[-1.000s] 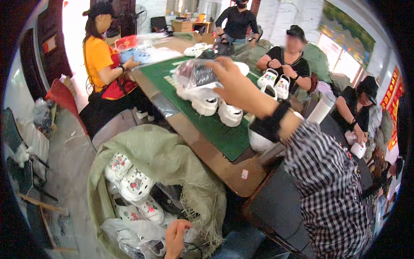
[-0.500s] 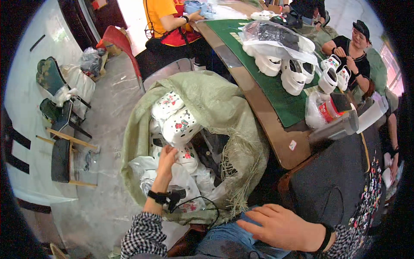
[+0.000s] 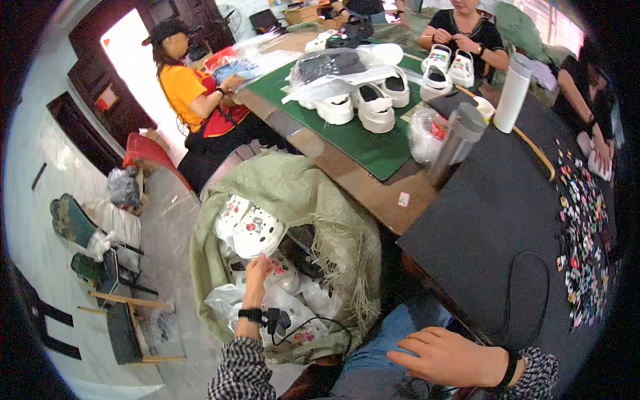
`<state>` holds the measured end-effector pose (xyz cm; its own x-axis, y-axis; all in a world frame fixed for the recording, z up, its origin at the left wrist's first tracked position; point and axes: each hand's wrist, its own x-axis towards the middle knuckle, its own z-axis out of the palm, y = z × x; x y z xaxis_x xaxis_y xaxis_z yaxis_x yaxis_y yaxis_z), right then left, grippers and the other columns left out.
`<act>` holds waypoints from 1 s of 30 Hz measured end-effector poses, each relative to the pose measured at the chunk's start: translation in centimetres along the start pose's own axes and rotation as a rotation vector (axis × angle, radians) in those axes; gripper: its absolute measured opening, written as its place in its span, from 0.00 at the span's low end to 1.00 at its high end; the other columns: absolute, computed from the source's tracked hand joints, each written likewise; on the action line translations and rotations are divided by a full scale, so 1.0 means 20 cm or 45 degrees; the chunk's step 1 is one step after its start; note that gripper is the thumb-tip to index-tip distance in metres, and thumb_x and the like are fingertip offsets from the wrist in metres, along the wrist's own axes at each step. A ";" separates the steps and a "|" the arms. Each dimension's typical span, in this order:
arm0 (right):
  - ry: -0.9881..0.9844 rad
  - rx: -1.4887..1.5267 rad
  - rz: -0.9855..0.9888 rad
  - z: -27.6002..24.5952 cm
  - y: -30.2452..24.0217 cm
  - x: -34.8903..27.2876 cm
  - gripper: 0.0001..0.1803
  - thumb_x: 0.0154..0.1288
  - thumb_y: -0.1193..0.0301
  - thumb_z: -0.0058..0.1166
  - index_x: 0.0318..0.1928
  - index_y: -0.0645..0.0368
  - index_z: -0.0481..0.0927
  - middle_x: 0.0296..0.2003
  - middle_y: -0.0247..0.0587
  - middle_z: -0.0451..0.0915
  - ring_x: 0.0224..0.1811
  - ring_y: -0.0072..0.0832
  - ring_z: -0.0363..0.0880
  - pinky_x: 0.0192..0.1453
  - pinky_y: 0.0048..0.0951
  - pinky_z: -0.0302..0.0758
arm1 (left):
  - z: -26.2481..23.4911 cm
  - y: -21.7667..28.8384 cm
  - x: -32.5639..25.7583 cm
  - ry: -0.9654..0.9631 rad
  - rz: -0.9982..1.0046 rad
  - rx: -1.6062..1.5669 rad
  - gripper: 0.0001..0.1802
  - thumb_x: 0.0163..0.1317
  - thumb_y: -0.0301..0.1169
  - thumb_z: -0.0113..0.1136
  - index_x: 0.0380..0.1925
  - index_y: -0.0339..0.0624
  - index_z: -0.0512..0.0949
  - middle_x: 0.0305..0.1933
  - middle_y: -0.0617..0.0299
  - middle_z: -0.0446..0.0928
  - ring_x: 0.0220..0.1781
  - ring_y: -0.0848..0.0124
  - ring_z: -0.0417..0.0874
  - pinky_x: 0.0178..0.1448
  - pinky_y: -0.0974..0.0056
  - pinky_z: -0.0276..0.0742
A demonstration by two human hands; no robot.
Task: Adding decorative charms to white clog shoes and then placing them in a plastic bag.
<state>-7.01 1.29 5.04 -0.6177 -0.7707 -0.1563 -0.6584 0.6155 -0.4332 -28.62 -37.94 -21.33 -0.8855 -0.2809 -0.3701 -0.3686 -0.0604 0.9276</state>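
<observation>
My left hand [image 3: 257, 272] reaches into a green woven sack [image 3: 293, 175] that stands beside my legs. Its fingers are closed at the lower edge of a white clog [image 3: 259, 232] with dark holes and colourful charms. Another decorated white clog [image 3: 229, 212] leans against it on the left. Below my wrist, white clogs in clear plastic bags [image 3: 283, 323] fill part of the sack; the fingertips are partly hidden. Above my jeans, my right hand [image 3: 450, 357] hangs with its fingers stretched out and holds nothing. It is nearest to the edge of the black tabletop [image 3: 467, 253].
White clogs [image 3: 375, 113] and plastic-wrapped shoes stand on a green mat [image 3: 383, 160]. A grey-lidded jar [image 3: 460, 137] and white bottle [image 3: 513, 93] are nearby. Small colourful charms [image 3: 587, 253] lie at right. Chairs [image 3: 127, 333] stand at left. Several people work around the tables.
The view has swung to the right, showing more of the black table and charms. My left hand stays at the clog in the sack. My right hand remains outstretched.
</observation>
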 end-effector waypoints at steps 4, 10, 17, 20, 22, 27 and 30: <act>0.094 0.164 -0.052 0.07 -0.06 -0.08 0.23 0.65 0.64 0.54 0.57 0.59 0.70 0.49 0.46 0.76 0.51 0.39 0.76 0.54 0.36 0.72 | 0.10 0.38 -0.35 -0.208 0.404 -0.066 0.18 0.68 0.42 0.54 0.29 0.37 0.78 0.31 0.60 0.80 0.34 0.71 0.79 0.45 0.66 0.71; 0.200 0.464 -0.068 0.33 -0.10 -0.05 0.21 0.68 0.62 0.49 0.55 0.62 0.70 0.48 0.50 0.75 0.48 0.44 0.77 0.51 0.41 0.75 | 0.13 0.83 -0.76 -0.249 0.802 -0.287 0.19 0.70 0.39 0.51 0.29 0.33 0.78 0.31 0.54 0.81 0.38 0.63 0.83 0.51 0.56 0.78; 0.427 0.745 0.027 0.51 -0.22 0.01 0.26 0.73 0.55 0.42 0.58 0.65 0.67 0.48 0.56 0.74 0.50 0.51 0.76 0.52 0.43 0.75 | 0.15 1.01 -1.26 -0.651 0.989 -0.329 0.18 0.71 0.41 0.48 0.38 0.34 0.74 0.32 0.54 0.80 0.38 0.61 0.82 0.48 0.53 0.78; 0.532 0.733 -0.024 0.49 -0.37 -0.01 0.26 0.72 0.55 0.42 0.57 0.66 0.66 0.48 0.59 0.73 0.48 0.54 0.77 0.50 0.46 0.77 | 0.17 1.12 -1.50 -0.594 1.198 -0.254 0.23 0.73 0.47 0.41 0.40 0.35 0.74 0.28 0.57 0.78 0.36 0.65 0.79 0.51 0.56 0.76; 0.480 0.620 0.039 0.46 -0.44 -0.07 0.28 0.74 0.56 0.40 0.60 0.69 0.64 0.55 0.60 0.70 0.56 0.49 0.72 0.57 0.42 0.72 | 0.16 1.20 -1.53 -0.897 1.389 -0.447 0.24 0.74 0.47 0.38 0.41 0.35 0.74 0.28 0.58 0.78 0.35 0.65 0.79 0.52 0.56 0.75; 0.517 0.533 0.181 0.46 -0.40 -0.33 0.29 0.73 0.54 0.40 0.59 0.68 0.66 0.55 0.58 0.69 0.56 0.52 0.71 0.58 0.44 0.72 | 0.39 1.35 -1.53 -1.210 1.639 -0.540 0.26 0.73 0.49 0.38 0.46 0.36 0.74 0.34 0.59 0.79 0.43 0.63 0.77 0.61 0.51 0.67; 0.700 0.830 0.254 0.41 -0.29 -0.40 0.38 0.72 0.44 0.34 0.65 0.66 0.62 0.59 0.58 0.70 0.58 0.48 0.73 0.58 0.41 0.73 | 0.55 1.37 -1.57 -1.495 1.733 -0.486 0.26 0.72 0.50 0.40 0.47 0.37 0.75 0.37 0.59 0.79 0.47 0.62 0.77 0.64 0.50 0.66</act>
<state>5.35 2.51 1.50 -0.9256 -0.3665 0.0943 -0.2428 0.3841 -0.8908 -13.94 -20.31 15.20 -0.2589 0.4098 0.8746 0.6170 -0.6265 0.4762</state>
